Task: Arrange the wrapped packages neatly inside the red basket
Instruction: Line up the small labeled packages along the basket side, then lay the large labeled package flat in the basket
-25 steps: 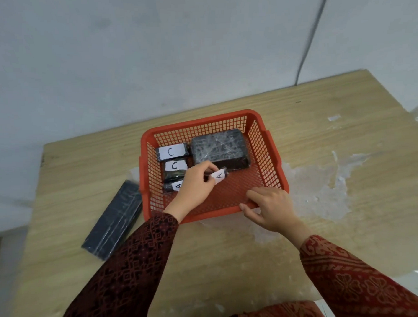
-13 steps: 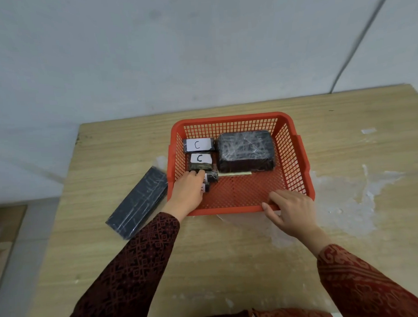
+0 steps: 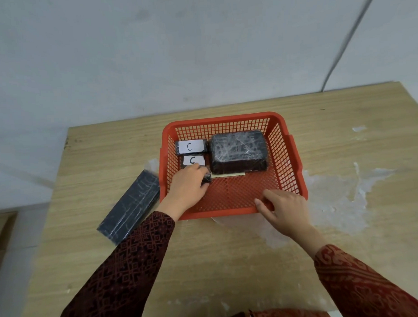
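One small package [image 3: 206, 177] under left hand [image 3: 187, 186].

Wooden table [image 3: 230, 264], grey wall [image 3: 152, 53]

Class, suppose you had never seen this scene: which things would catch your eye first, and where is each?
The red plastic mesh basket at the middle of the wooden table stands out first, with a large black film-wrapped block at its back right and two small packages with white C labels at its back left. The left hand reaches in below those; a long black wrapped package lies outside, left.
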Motion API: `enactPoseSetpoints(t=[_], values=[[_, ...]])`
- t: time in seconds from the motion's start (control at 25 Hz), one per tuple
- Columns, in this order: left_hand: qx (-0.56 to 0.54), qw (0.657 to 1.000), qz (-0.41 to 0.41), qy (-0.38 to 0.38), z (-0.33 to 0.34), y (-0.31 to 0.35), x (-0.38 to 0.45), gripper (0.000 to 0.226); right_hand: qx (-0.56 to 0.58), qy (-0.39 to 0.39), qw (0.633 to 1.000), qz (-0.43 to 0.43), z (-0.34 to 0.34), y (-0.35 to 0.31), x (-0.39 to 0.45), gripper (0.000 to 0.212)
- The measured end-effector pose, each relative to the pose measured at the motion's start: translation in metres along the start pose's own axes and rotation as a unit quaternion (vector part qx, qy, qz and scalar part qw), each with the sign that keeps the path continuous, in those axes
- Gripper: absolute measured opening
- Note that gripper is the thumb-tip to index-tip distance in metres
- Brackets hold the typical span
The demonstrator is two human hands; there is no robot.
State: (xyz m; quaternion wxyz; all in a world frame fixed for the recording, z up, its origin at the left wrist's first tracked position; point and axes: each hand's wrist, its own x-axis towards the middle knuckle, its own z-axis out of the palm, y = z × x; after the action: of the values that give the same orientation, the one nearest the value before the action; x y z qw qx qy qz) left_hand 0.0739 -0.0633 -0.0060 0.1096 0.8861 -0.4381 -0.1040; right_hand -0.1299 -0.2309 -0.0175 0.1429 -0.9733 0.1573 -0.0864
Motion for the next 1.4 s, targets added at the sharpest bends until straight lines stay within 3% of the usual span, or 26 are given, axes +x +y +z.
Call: enactPoseSetpoints(t=[0.16, 0.24, 0.36, 0.48, 0.64, 0.76, 0.92, 1.16, 1.32, 1.4], values=[[-0.084, 0.995, -0.007, 0.052, -0.003, 0.011, 0.027, 0.040, 0.059, -0.099, 0.990, 0.085, -0.003, 0.004, 0.025, 0.023], [-0.125, 0.991, -0.027, 0.024, 0.004, 0.015, 0.039, 0.054, 0.126, -0.064, 0.984, 0.111, -0.002, 0.006, 0.038, 0.021], [-0.203, 0.976, -0.083, -0.011, 0.015, 0.019, 0.049, 0.067, 0.201, 0.018, 0.963, 0.178, 0.005, 0.011, 0.063, 0.050], [-0.254, 0.961, -0.112, -0.016, 0.023, 0.024, 0.051, 0.070, 0.287, -0.046, 0.933, 0.213, 0.013, 0.015, 0.084, 0.080], [-0.324, 0.939, -0.114, 0.035, 0.011, 0.031, 0.054, 0.059, 0.302, -0.020, 0.932, 0.197, 0.008, 0.020, 0.086, 0.085], [-0.374, 0.911, -0.150, 0.090, -0.017, 0.032, 0.060, 0.044, 0.229, 0.001, 0.959, 0.166, -0.009, 0.023, 0.079, 0.089], [-0.417, 0.882, -0.187, 0.112, -0.042, 0.031, 0.055, 0.034, 0.235, 0.088, 0.962, 0.112, -0.037, 0.024, 0.085, 0.060], [-0.492, 0.854, -0.159, 0.051, -0.037, 0.035, 0.030, 0.066, 0.325, 0.056, 0.935, 0.130, -0.053, 0.029, 0.101, 0.033], [-0.494, 0.849, -0.170, 0.084, -0.028, 0.034, 0.021, 0.056, 0.344, 0.024, 0.931, 0.121, -0.051, 0.026, 0.098, 0.016], [-0.510, 0.837, -0.176, 0.089, -0.027, 0.033, 0.019, 0.052, 0.346, 0.012, 0.930, 0.127, -0.049, 0.026, 0.095, 0.019]])
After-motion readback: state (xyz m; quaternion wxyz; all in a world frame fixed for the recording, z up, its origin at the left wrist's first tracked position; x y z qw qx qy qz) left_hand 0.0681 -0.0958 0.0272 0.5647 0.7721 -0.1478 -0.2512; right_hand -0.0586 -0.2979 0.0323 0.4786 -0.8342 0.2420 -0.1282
